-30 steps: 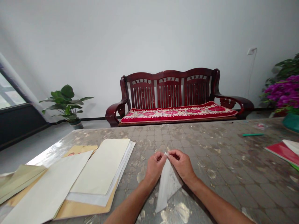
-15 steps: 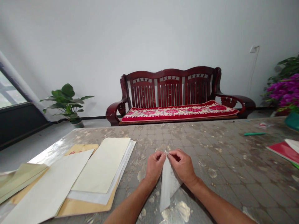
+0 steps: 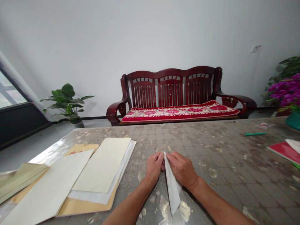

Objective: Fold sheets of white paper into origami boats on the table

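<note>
Folded paper (image 3: 172, 190) pinched between left hand (image 3: 153, 167) and right hand (image 3: 184, 170); sheet stack (image 3: 103, 168) lies left.

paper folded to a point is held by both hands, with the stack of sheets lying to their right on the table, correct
Wrong side: in the head view the stack of sheets lies left of the left hand and right hand on the table; both hands do hold the folded paper.

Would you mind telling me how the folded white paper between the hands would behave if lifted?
The folded white paper looks thin, so probably very light, and may slide on the glossy table. Its creases likely stiffen it near the left hand and right hand; the free end may droop.
</note>
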Motion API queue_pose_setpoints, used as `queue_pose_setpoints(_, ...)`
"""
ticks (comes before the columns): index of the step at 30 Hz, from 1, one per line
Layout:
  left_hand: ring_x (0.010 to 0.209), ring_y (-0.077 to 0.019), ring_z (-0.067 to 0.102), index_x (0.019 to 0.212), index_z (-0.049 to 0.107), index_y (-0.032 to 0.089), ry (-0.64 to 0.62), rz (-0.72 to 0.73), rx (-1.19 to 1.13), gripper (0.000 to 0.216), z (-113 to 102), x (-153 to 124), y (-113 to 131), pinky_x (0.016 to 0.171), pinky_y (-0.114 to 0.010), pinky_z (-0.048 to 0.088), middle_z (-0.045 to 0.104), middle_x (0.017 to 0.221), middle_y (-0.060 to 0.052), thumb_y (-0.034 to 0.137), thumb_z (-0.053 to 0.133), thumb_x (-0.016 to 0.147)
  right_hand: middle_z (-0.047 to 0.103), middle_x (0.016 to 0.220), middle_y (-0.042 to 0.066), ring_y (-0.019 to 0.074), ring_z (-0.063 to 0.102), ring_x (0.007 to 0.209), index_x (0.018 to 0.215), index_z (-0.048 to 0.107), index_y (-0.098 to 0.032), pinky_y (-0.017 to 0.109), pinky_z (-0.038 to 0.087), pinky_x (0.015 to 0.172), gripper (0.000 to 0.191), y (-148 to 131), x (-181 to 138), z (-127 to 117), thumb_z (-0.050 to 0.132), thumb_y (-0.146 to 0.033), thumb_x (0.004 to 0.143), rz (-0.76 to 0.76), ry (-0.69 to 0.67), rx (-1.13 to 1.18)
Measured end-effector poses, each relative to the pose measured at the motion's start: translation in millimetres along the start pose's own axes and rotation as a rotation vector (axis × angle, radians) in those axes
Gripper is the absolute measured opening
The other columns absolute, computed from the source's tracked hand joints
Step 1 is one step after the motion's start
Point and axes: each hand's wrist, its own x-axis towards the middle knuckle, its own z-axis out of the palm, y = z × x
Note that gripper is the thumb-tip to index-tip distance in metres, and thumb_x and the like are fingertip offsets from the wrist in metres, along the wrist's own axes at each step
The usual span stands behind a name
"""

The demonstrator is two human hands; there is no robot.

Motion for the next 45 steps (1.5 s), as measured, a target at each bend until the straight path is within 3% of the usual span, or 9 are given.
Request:
queue_pose_setpoints(5, 0.042, -0.0098, 0.042, 0.058, 0.05, 0.02, 0.005, -0.017, 0.076, 0.04, -1, 2, -1, 0.044, -0.021, 0.032, 0.045, 0.047, 0.005, 0.053, 0.053, 0.08, 0.068, 0.087, 0.007, 0.0165, 0.064, 0.079, 0.107, 0.068, -0.018, 0.024, 0.047, 0.074, 0.026, -2, 0, -1, 0.046, -0.015, 0.094, 0.041, -0.015, 0.093)
queue_pose_setpoints(9, 0.049, -0.01, 0.041, 0.061, 0.054, 0.018, 0.004, 0.05, 0.128, 0.037, -2, 2, -3, 0.048, -0.021, 0.031, 0.044, 0.051, 0.006, 0.049, 0.053, 0.081, 0.069, 0.085, 0.004, 0.0163, 0.064, 0.081, 0.092, 0.07, -0.021, 0.025, 0.047, 0.076, 0.022, -4, 5, -2, 0.048, -0.021, 0.093, 0.308, -0.038, 0.351)
queue_pose_setpoints(13, 0.059, -0.0119, 0.044, 0.062, 0.057, 0.017, 0.01, 0.147, 0.196, 0.035, -3, 0, -1, 0.055, -0.022, 0.033, 0.049, 0.058, 0.003, 0.046, 0.051, 0.082, 0.068, 0.075, 0.001, 0.017, 0.061, 0.072, 0.077, 0.068, -0.021, 0.026, 0.045, 0.068, 0.02, -2, 9, 3, 0.056, -0.034, 0.088, 0.596, -0.059, 0.536)
queue_pose_setpoints(16, 0.06, -0.0121, 0.044, 0.059, 0.053, 0.018, 0.032, 0.185, 0.254, 0.034, -4, 0, 0, 0.057, -0.022, 0.032, 0.048, 0.058, 0.003, 0.042, 0.049, 0.082, 0.064, 0.067, -0.001, 0.0159, 0.057, 0.064, 0.072, 0.064, -0.021, 0.025, 0.042, 0.062, 0.022, -1, 8, 8, 0.059, -0.039, 0.084, 0.7, -0.091, 0.63)
queue_pose_setpoints(22, 0.057, -0.0115, 0.042, 0.056, 0.046, 0.019, 0.044, 0.221, 0.35, 0.031, -7, 1, -4, 0.057, -0.023, 0.03, 0.044, 0.055, 0.004, 0.038, 0.048, 0.081, 0.059, 0.064, -0.002, 0.0145, 0.052, 0.062, 0.068, 0.059, -0.021, 0.025, 0.038, 0.061, 0.02, -3, 6, 14, 0.056, -0.036, 0.081, 0.637, -0.075, 0.578)
queue_pose_setpoints(27, 0.057, -0.0119, 0.041, 0.055, 0.046, 0.019, 0.022, 0.17, 0.386, 0.031, -12, 7, -12, 0.056, -0.023, 0.028, 0.043, 0.055, 0.004, 0.038, 0.047, 0.08, 0.061, 0.066, -0.002, 0.0152, 0.055, 0.066, 0.07, 0.06, -0.02, 0.025, 0.043, 0.063, 0.021, 2, 5, 18, 0.054, -0.037, 0.081, 0.687, -0.131, 0.769)
queue_pose_setpoints(30, 0.057, -0.0119, 0.04, 0.054, 0.044, 0.02, 0.05, 0.16, 0.388, 0.033, -17, 12, -16, 0.055, -0.023, 0.027, 0.041, 0.054, 0.004, 0.04, 0.048, 0.079, 0.067, 0.075, 0.0, 0.0165, 0.06, 0.072, 0.081, 0.066, -0.019, 0.027, 0.048, 0.069, 0.016, 7, 2, 22, 0.057, -0.031, 0.076, 0.717, -0.117, 0.856)
queue_pose_setpoints(35, 0.055, -0.0111, 0.038, 0.053, 0.043, 0.02, 0.095, 0.141, 0.352, 0.033, -24, 18, -17, 0.054, -0.023, 0.026, 0.038, 0.052, 0.005, 0.042, 0.048, 0.077, 0.072, 0.089, 0.004, 0.0162, 0.065, 0.076, 0.096, 0.068, -0.018, 0.032, 0.052, 0.078, 0.035, 15, -4, 33, 0.056, -0.018, 0.063, 0.735, -0.078, 0.896)
queue_pose_setpoints(45, 0.038, -0.0107, 0.046, 0.058, 0.048, 0.021, 0.105, -0.023, 0.264, 0.035, -26, 16, -19, 0.043, -0.021, 0.031, 0.047, 0.044, 0.005, 0.049, 0.048, 0.079, 0.07, 0.089, 0.005, 0.0171, 0.064, 0.074, 0.102, 0.067, -0.016, 0.031, 0.053, 0.072, 0.037, 14, 0, 28, 0.052, -0.023, 0.069, 0.769, -0.043, 0.763)
